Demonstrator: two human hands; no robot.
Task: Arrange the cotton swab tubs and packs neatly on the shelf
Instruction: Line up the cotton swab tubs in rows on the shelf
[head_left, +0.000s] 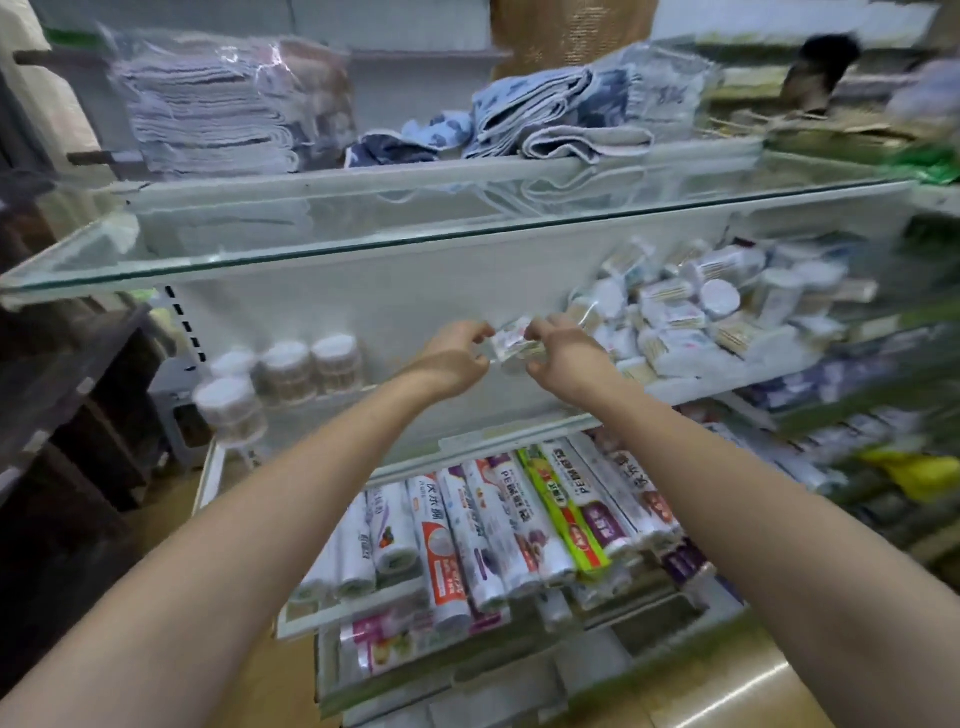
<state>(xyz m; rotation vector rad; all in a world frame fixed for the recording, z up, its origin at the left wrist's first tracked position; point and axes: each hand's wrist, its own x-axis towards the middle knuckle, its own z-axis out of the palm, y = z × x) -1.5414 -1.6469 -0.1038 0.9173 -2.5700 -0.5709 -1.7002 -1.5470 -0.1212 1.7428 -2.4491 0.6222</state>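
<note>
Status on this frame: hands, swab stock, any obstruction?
Left hand and right hand both gripping one swab pack. Four tubs upright left; heap right. Nothing blocking.

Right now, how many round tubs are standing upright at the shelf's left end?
4. Three white-lidded clear round tubs stand in a back row; a fourth stands in front at the left edge. More may be hidden behind them.

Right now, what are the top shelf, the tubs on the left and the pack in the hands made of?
Top shelf: looks like clear glass, glossy; greenish edge and reflections.
Tubs: probably clear hard plastic with white lids; contents show through the walls.
Pack, held between left hand and right hand: seems thin clear plastic film, shiny; blurred, so not certain.
</note>
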